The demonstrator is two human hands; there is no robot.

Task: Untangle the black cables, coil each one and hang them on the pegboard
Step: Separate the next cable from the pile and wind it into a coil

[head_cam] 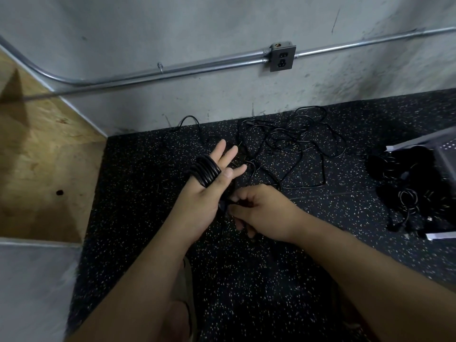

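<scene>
Winding in progress, one black cable: coil (pixel 207 172) of several tight turns sits around fingers on the left side of the left hand (pixel 202 201), which ones not discernible; that hand's remaining fingers are straight and spread, pointing far toward the wall (pixel 222 25). Right hand (pixel 264 211), just right of and near to the left, has fingers curled together, pinching the loose end (pixel 225 204) of the same cable close to the left palm. Tangle (pixel 286 146) of thin black cables lies on the speckled floor (pixel 148 169) beyond the hands, against the wall's foot. Pile (pixel 404 191) of further black cables lies well to the right, beside a perforated grey panel (pixel 444 154), possibly the pegboard; only its edge shows. Hazards, as judged: the turns are held by spread fingers alone, so relaxing them or sliding the coil off carelessly could let it spring open; turns wound this tight may bind on the fingers; if the loose end slips from the pinch the last turn unwinds; any length trailing into the tangle could snag and drag other cables along; no tie is visible to secure the coil for hanging.
</scene>
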